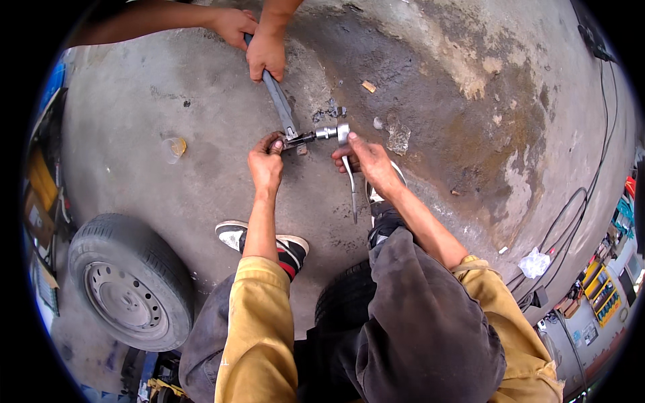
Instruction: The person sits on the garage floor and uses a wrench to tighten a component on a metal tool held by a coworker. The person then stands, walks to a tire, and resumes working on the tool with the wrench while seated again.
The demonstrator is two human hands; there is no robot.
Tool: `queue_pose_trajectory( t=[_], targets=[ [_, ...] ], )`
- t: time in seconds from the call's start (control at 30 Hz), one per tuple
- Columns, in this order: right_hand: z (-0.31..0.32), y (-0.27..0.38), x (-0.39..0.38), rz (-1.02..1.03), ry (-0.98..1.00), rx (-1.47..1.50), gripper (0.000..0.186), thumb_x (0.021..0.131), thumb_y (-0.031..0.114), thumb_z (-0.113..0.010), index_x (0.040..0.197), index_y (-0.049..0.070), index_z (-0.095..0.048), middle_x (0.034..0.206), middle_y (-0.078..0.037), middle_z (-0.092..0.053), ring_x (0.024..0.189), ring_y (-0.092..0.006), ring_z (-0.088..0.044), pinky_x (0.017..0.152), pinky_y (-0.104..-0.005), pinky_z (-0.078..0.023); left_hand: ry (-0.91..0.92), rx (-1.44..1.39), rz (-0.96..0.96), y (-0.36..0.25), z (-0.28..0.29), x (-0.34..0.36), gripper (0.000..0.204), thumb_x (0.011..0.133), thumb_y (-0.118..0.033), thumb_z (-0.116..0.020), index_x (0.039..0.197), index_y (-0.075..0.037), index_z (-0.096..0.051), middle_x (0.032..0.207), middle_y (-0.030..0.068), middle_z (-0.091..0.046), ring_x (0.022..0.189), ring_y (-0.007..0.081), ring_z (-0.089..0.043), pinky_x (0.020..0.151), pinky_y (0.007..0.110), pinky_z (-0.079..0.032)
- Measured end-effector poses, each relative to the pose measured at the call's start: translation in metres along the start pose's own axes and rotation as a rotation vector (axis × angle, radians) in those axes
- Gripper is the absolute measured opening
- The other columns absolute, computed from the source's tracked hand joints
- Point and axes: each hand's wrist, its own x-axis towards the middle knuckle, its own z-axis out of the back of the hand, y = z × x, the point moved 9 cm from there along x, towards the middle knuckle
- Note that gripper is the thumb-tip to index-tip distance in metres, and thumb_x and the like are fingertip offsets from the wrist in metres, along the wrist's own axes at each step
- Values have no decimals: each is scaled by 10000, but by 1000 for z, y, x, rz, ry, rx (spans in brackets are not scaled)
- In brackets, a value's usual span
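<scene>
Your left hand (pixel 267 168) pinches the end of a dark part (pixel 304 138) between thumb and fingers; your right hand (pixel 371 162) curls around the silver tool (pixel 343 132) in line with it. Over the floor (pixel 134 114) ahead of your shoes (pixel 232 235), a co-worker's hands (pixel 267 55) bring a grey tool (pixel 279 101) to the part. Your room runs between the wheel (pixel 127 302), its markings too small to read, and the cables (pixel 586 195).

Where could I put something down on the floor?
There's mostly bare floor between the wheel and the plastic cup, and between the cup and the other person's arm. It's crowded where the left hand, right hand, silver tool and grey tool meet, and around the black cables and plastic bag.
</scene>
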Motion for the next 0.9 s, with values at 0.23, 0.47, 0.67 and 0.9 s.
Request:
queue_pose_trajectory(
  t=[0.23, 0.47, 0.67, 0.9],
  targets=[
    [2, -4, -8, 11, 30, 359, 537, 962, 432, -366, 1002, -45, -610, 788, -133, -626, 742, -200, -593, 732, -337, -481, 8, 135, -91, -25, -1, -5, 199, 846, -97, -614, 1019, -9, -660, 907, 108, -689, 838, 158, -618, 786, 272, -451],
    [-13, 54, -7, 56, 60, 275, 509, 969, 409, -352, 1018, -36, -594, 696, -96, -602, 625, -155, -584, 612, -299, -510, -50, 89, -65, -2, 9, -11, 178, 831, -81, -627, 997, -46, -679, 899, 131, -686, 848, 200, -644, 770, 297, -467],
    [10, -13, -14, -70, -35, 192, 485, 948, 421, -407, 918, -11, -626, 695, -78, -612, 641, -149, -586, 607, -321, -511, -41, 116, -109, -27, -2, -9, 181, 826, -53, -621, 998, -33, -674, 902, 129, -683, 857, 197, -646, 773, 308, -472],
    [-10, 57, 9, 52, 63, 294, 564, 946, 502, -365, 1010, -10, -595, 691, -70, -582, 624, -154, -580, 593, -297, -491, -20, 22, -42, -8, 2, -6, 180, 835, -51, -609, 1001, -21, -670, 892, 128, -687, 850, 176, -639, 775, 292, -466]
  ],
)
